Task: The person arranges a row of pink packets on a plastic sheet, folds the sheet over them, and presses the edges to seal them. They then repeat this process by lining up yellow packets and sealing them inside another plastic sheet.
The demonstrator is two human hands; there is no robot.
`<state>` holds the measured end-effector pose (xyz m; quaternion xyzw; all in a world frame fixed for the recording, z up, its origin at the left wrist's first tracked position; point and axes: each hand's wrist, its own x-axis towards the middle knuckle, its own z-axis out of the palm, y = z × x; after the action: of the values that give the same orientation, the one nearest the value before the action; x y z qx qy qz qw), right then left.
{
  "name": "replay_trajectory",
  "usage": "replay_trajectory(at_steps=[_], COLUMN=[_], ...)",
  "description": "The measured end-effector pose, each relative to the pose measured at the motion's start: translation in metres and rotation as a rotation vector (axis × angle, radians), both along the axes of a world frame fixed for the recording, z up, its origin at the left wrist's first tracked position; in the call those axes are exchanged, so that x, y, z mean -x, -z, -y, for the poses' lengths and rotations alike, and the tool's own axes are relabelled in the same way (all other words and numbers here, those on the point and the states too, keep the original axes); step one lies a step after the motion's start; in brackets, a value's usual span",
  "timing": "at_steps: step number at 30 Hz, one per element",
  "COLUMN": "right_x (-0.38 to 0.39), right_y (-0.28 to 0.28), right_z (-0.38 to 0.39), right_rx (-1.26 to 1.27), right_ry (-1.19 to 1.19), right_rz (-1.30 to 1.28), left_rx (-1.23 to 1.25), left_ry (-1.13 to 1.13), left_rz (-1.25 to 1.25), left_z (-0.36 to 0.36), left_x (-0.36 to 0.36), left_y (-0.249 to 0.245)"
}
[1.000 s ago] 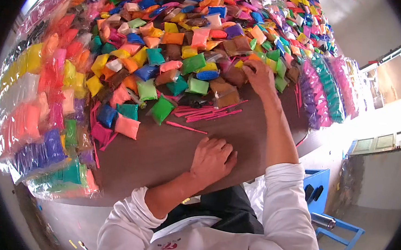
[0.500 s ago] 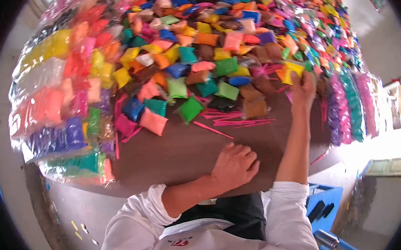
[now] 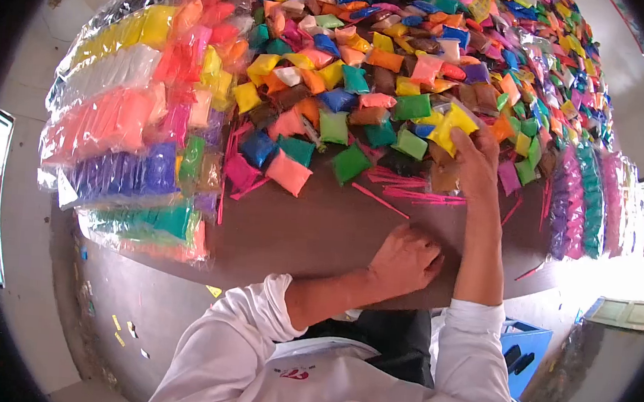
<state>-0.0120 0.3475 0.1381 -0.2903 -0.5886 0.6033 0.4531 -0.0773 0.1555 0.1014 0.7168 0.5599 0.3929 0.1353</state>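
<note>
My right hand (image 3: 478, 161) pinches a small yellow packet (image 3: 453, 126) by its near edge, over the front of a heap of coloured packets (image 3: 390, 79). Just below it lies a brown packet (image 3: 443, 178). My left hand (image 3: 407, 261) rests on the brown tabletop (image 3: 290, 232) near the front edge, with its fingers curled in and no object showing in them. Loose pink strips (image 3: 412, 189) lie between that hand and the heap. A green packet (image 3: 350, 164) and a salmon packet (image 3: 289, 172) sit at the heap's front.
Clear bags of packets sorted by colour, among them a blue row (image 3: 126, 169) and a yellow row (image 3: 136, 27), line the left side. Purple, pink and teal bags (image 3: 589, 205) stand on the right. A blue frame (image 3: 525, 338) is beside the table below.
My right hand has drawn slightly back towards me with the yellow packet. My left hand stays curled on the tabletop. The whole view has shifted with my head.
</note>
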Motion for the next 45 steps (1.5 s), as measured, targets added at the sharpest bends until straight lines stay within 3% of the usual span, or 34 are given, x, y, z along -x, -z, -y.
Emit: replay_trajectory(at_steps=[3,10,14,18,23,26,29,32,35,38,41,45], right_x=[0.008,0.019,0.025,0.03,0.026,0.013,-0.002,-0.018,-0.026,-0.034,-0.043,-0.048], right_y=[-0.006,0.001,-0.017,-0.018,0.002,0.01,0.008,0.022,0.015,0.001,0.023,0.029], right_z=[0.008,0.045,0.084,0.107,0.12,0.138,0.166,0.178,0.186,0.196,0.191,0.191], right_rx=[0.073,0.23,0.163,0.289,0.265,0.27,0.356,0.325,0.138,0.157,0.284,0.253], right_ry=[-0.073,-0.241,-0.26,-0.312,-0.346,-0.315,-0.233,-0.307,-0.242,-0.311,-0.42,-0.381], right_rz=[-0.135,-0.045,-0.046,-0.08,-0.046,-0.072,-0.08,-0.104,-0.035,0.002,-0.119,-0.021], left_rx=[0.0,0.038,-0.049,-0.051,-0.034,0.304,0.247,0.28,0.247,0.283,0.326,0.358], left_ry=[0.003,0.013,-0.015,-0.062,-0.081,-0.082,-0.003,0.027,0.007,-0.088,-0.089,-0.046], left_rz=[0.0,-0.037,0.001,0.001,0.087,0.653,1.043,1.236,1.035,0.775,0.72,0.735], left_z=[-0.001,0.011,0.04,0.069,0.092,0.107,0.104,0.099,0.102,0.108,0.11,0.11], left_x=[0.001,0.007,0.01,0.01,0.017,0.03,0.045,0.049,0.04,0.033,0.033,0.036], left_y=[-0.001,-0.006,-0.005,-0.003,-0.01,-0.015,-0.001,-0.006,-0.01,-0.006,-0.01,-0.003])
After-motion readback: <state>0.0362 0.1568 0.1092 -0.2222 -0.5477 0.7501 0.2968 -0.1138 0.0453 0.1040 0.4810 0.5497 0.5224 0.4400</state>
